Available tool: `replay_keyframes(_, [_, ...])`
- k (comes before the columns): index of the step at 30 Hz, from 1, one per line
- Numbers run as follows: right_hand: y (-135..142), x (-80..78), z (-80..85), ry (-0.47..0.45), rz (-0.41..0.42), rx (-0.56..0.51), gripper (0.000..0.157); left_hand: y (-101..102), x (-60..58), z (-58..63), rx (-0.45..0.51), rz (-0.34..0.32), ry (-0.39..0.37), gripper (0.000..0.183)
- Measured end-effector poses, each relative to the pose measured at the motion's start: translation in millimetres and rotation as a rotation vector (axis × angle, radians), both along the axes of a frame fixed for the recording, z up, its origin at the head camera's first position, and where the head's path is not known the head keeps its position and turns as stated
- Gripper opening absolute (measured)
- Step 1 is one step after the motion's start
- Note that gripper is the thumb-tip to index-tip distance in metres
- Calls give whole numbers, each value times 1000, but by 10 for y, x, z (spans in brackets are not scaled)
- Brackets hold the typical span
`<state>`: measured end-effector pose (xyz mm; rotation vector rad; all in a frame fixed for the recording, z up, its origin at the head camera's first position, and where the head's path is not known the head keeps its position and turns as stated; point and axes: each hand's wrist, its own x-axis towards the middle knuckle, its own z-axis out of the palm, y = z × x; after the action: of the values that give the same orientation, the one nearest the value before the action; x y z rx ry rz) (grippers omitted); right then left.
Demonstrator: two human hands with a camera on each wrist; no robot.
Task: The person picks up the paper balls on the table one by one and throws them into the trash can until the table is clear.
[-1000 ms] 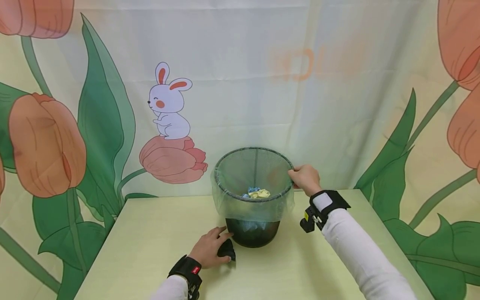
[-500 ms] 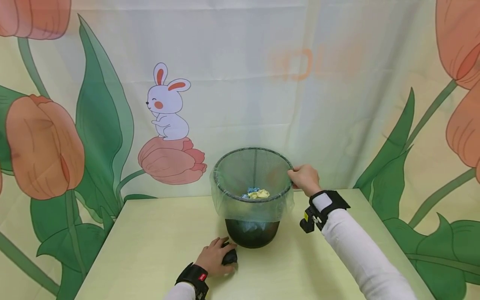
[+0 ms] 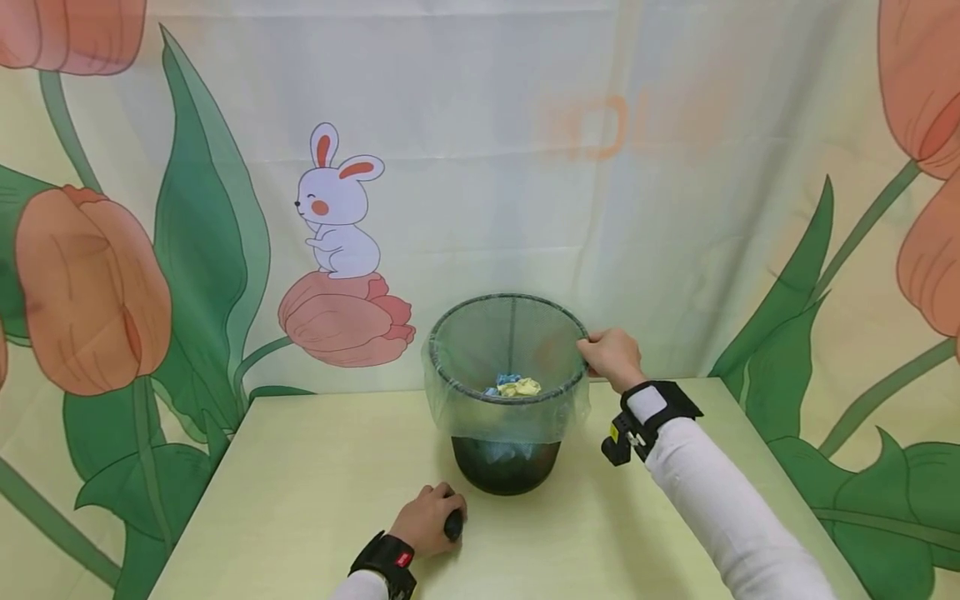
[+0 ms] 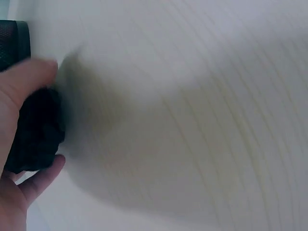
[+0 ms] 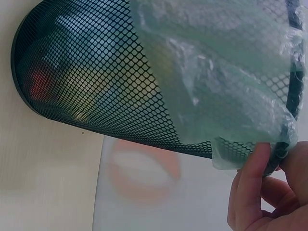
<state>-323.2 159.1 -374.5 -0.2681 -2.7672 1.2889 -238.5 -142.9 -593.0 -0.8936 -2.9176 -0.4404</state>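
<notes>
A black mesh wastebasket (image 3: 506, 471) stands upright on the table, with a pale green translucent bag (image 3: 472, 421) lining it and folded down over its rim. Crumpled yellow paper (image 3: 519, 387) and blue paper (image 3: 507, 380) lie inside. My right hand (image 3: 615, 357) pinches the rim and liner on the right side; the right wrist view shows its thumb and fingers (image 5: 255, 168) there. In front of the basket, low over the table, my left hand (image 3: 422, 523) grips a small black crumpled bundle (image 4: 38, 130). Part of the bundle is hidden by the fingers.
The pale wood-grain table (image 3: 300, 500) ends at a fabric backdrop (image 3: 675, 250) printed with tulips and a white rabbit (image 3: 341, 208). Through the mesh in the right wrist view, a red patch (image 5: 41, 84) shows near the basket's bottom.
My left hand has shifted slightly toward me, away from the basket, and its fingers have closed round the black bundle. The right hand and wastebasket have stayed in place.
</notes>
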Motion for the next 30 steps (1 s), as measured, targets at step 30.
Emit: replay_keyframes(30, [-5, 17, 7, 8, 1, -1, 25, -320, -84, 209, 18, 2, 87, 36])
